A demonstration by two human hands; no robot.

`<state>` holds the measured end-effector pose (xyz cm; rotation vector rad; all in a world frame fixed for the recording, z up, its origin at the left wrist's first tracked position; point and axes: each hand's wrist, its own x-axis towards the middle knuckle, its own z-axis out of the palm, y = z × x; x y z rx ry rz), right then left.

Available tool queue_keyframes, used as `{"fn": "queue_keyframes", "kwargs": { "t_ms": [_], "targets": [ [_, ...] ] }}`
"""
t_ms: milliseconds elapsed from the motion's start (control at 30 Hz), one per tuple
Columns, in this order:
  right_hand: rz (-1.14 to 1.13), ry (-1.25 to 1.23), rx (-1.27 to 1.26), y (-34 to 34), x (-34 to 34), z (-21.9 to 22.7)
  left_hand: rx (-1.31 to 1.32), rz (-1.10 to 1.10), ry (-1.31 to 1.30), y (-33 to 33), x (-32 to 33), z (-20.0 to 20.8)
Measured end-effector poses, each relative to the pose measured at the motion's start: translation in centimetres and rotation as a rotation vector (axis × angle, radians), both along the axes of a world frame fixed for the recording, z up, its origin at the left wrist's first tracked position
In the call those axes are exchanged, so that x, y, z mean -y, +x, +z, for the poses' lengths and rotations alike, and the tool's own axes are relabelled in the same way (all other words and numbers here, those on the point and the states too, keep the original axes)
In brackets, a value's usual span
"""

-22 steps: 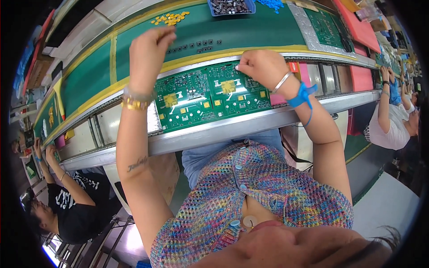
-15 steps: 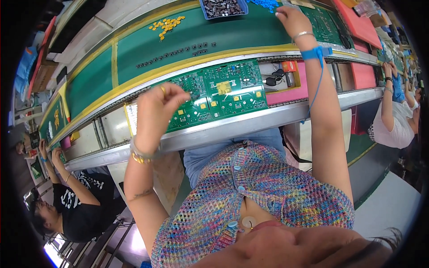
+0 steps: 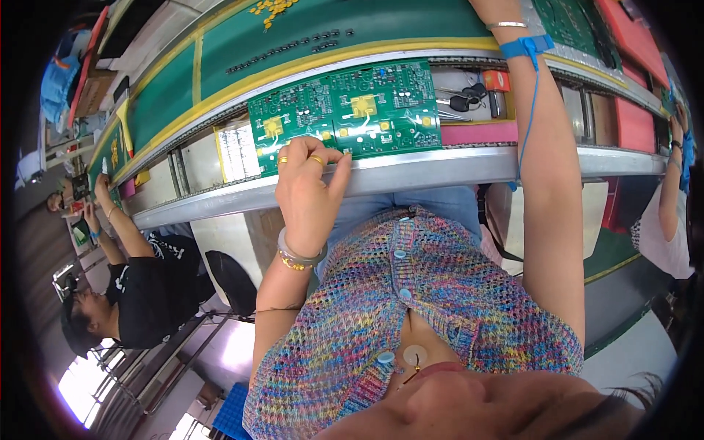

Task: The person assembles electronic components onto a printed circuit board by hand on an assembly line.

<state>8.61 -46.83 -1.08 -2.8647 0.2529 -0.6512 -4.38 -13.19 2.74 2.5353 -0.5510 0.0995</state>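
Note:
A green printed circuit board [image 3: 400, 125] with small fitted parts and yellow squares lies across the metal rails in front of me. My left hand [image 3: 306, 192] is at its near edge, fingers bent down over the board and the thumb drawn in towards the index finger. Whatever sits between those fingertips is too small or hidden to make out. At the top edge of the view is my right hand [image 3: 499, 9], stretched far over the bench. Its fingers are cut off by the frame. A blue wrist strap [image 3: 526, 47] with a cord circles that wrist.
Beyond the far rail, black components [image 3: 286, 51] stand in rows on the green mat, with yellow disc parts [image 3: 273, 11] behind them. Right of the board are tools [image 3: 462, 101] and a pink strip [image 3: 477, 133]. A metal rail [image 3: 440, 163] runs along the near side. Co-workers sit at both sides.
My left hand has moved right and nearer, from above the board's left part to its near edge. My right hand has reached farther away, partly out of view. The view has shifted.

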Motion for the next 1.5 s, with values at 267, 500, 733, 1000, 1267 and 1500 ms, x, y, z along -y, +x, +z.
{"fn": "queue_keyframes", "kwargs": {
  "t_ms": [267,500,733,1000,1267,1500],
  "targets": [
    [0.052,0.204,0.016,-0.5,-0.3,0.7,-0.003,0.029,0.08,0.0,0.4,-0.3],
    [0.095,0.217,0.101,-0.2,-0.1,0.1,-0.03,0.0,0.042,0.1,0.1,-0.7],
    [0.091,0.226,0.141,-0.1,-0.3,0.2,-0.019,-0.019,0.055,0.1,0.2,-0.4],
    [0.093,0.213,0.138,0.0,-0.2,0.1,-0.113,0.036,0.041,0.1,0.4,0.0],
    [0.092,0.21,0.131,0.0,-0.1,-0.1,-0.05,-0.005,0.153,0.1,0.5,-0.1],
    [0.091,0.195,0.146,0.0,-0.3,-0.1,0.003,0.007,0.105,0.0,0.6,-0.7]
  ]
}}
